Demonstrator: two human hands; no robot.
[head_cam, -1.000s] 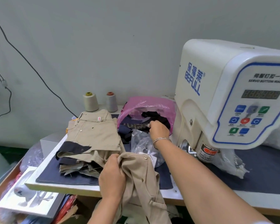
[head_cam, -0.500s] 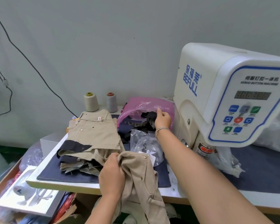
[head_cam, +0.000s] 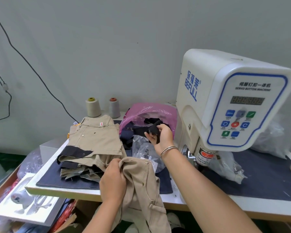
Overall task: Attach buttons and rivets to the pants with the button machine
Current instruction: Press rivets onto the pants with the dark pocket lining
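pants in l hand, table edge

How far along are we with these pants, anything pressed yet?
Done: the khaki pants in the left hand already show several metal studs, as does the folded stack. In hand: the right hand holds a black fabric scrap by the pink bag. Left: nothing lies under the button machine head.

The pile of pants fills the left. The big machine blocks the right. The pink bag sits far between them. The near right surface is open.
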